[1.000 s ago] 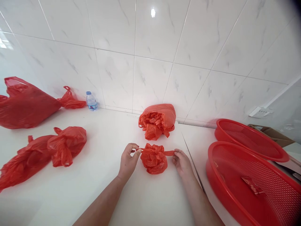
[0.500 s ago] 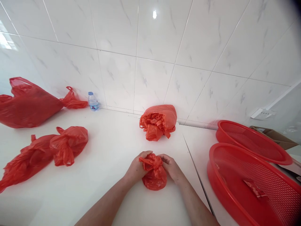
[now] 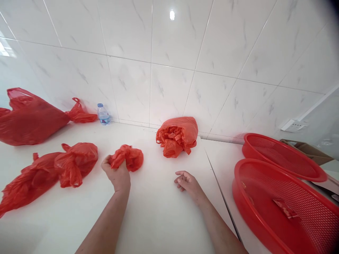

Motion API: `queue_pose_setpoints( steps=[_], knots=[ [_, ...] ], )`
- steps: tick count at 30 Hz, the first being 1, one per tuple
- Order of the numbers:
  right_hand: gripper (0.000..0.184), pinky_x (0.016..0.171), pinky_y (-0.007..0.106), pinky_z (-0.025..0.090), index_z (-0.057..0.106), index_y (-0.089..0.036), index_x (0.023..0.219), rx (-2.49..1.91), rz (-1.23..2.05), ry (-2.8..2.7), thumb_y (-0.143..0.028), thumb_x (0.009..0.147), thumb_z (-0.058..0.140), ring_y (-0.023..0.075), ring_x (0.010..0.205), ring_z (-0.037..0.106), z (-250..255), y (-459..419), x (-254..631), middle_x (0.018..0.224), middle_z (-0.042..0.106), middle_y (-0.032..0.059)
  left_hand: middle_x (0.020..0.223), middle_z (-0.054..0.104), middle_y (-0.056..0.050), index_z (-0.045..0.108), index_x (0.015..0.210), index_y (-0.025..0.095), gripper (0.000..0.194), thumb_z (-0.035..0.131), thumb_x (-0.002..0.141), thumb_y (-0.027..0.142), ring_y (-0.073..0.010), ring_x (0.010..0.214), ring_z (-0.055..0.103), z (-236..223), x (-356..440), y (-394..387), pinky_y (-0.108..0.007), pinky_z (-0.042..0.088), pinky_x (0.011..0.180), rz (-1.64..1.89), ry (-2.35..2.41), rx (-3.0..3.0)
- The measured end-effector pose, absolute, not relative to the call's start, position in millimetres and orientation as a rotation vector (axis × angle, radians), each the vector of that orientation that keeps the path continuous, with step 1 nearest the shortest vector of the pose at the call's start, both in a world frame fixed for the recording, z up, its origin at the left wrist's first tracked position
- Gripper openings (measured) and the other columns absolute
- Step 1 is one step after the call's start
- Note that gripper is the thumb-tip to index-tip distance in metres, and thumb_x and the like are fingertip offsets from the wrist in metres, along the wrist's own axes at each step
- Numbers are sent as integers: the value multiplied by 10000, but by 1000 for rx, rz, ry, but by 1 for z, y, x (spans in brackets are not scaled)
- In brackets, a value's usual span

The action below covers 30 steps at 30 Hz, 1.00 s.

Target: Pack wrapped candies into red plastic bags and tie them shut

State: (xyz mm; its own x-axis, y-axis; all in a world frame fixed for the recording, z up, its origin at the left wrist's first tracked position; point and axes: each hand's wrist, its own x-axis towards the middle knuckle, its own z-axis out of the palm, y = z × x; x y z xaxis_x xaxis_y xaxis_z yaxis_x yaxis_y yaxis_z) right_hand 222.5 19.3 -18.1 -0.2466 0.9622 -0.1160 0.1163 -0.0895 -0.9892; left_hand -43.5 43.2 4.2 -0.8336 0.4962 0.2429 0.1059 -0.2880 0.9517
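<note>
My left hand [image 3: 118, 173] grips a small knotted red plastic bag [image 3: 134, 159] by its gathered top, left of the middle of the white table [image 3: 156, 218]. What the bag contains is hidden. To the right, my right hand [image 3: 185, 182] holds nothing, its fingers loosely curled and apart over the table. Beyond it, against the tiled wall, sits an open red bag [image 3: 186, 128] stuffed with crumpled red plastic bags. Just left of my left hand lie tied red plastic bags [image 3: 84, 158], one next to another.
At the far left stands a large red bag [image 3: 34, 121], with a smaller red bag [image 3: 81, 114] and a water bottle [image 3: 103, 115] beside it. Two red mesh baskets [image 3: 238, 190] fill the right side; the nearer contains a small red packet [image 3: 284, 208]. Behind them is a cardboard box [image 3: 309, 151].
Both hands were pulling the bag's handles apart, then cupped round the knotted bag. My left hand has since carried it leftward, while my right hand has let go and stayed near the middle.
</note>
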Motion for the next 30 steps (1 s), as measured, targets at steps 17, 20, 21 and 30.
queue_pose_setpoints(
  steps=[17,20,21,30],
  knots=[
    [427,594,303,491,573,-274,1156,-1389,915,-1392,-329,734,542,144,679,565,-32,45,187,1182,570,53,1406,339,-95,463,1223,266,483,580,754,264,-296,1309,312,-48,25,37,-509,327,1021,1088,1724,1959],
    [448,541,271,494,566,-292,1177,-1349,966,-1379,-330,730,548,132,695,572,-29,60,184,1280,506,43,1398,361,-83,467,1215,275,463,568,763,272,-286,1292,344,-50,23,39,-497,338,1015,1065,1740,1965],
    [484,535,266,497,547,-293,1208,-1335,992,-1369,-330,726,557,134,710,574,-28,65,183,1290,497,46,1390,372,-83,472,1209,272,453,565,766,272,-281,1284,357,-50,22,39,-488,345,1012,1069,1744,1964],
    [609,697,284,495,476,-236,1313,-1077,1272,-1290,-328,731,629,149,784,572,-26,68,198,801,613,9,1332,446,-86,491,1190,255,432,564,765,264,-266,1236,421,-49,22,41,-471,354,1001,1073,1727,1996]
  ],
)
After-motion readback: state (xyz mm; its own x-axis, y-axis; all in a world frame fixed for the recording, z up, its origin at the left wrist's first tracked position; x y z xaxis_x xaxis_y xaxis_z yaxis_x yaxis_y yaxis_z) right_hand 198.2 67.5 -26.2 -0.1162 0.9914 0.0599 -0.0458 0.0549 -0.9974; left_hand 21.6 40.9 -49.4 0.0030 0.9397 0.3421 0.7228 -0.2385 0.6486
